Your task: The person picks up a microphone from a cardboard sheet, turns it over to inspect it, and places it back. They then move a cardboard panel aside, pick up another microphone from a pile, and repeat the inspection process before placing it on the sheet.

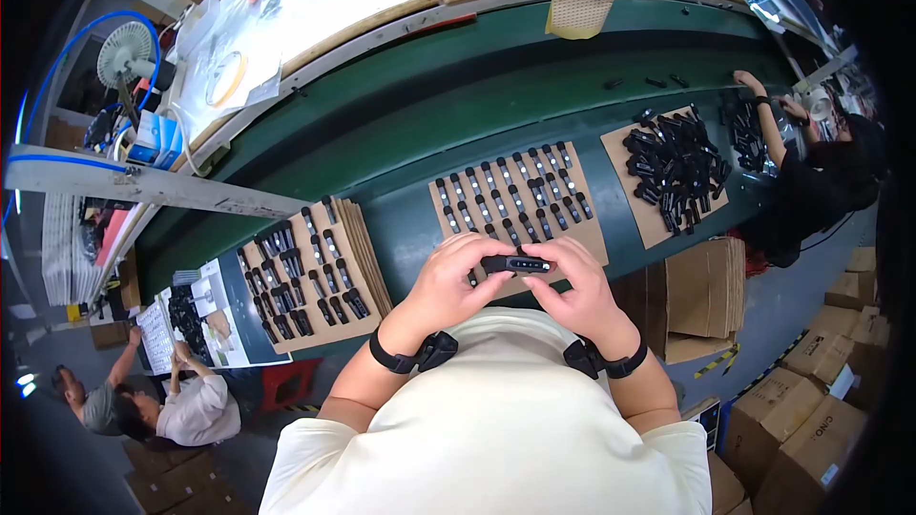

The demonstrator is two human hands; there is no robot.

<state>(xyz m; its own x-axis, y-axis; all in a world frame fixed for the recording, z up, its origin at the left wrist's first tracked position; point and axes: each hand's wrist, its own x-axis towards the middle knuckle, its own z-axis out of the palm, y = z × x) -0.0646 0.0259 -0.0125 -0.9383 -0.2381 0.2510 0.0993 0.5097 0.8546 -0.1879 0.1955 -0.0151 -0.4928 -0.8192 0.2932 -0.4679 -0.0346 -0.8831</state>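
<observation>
Both my hands hold one small black elongated device (527, 264) in front of my chest. It lies sideways, with a row of small light marks on its glossy face. My left hand (445, 278) pinches its left end, and my right hand (578, 288) grips the right end between thumb and fingers. Just beyond them, a brown cardboard sheet (593, 240) carries rows of similar devices (515, 198) with rounded black heads and grey bodies. My fingers partly cover the near edge of that sheet.
At left, stacked cardboard sheets (367, 246) bear more devices (303, 278). Rightward, a loose black heap (676, 167) covers another cardboard sheet (615, 154). A co-worker (821, 172) reaches over the green bench (401, 124) at far right. Two people (191, 408) work at lower left. Cartons (778, 410) stand lower right.
</observation>
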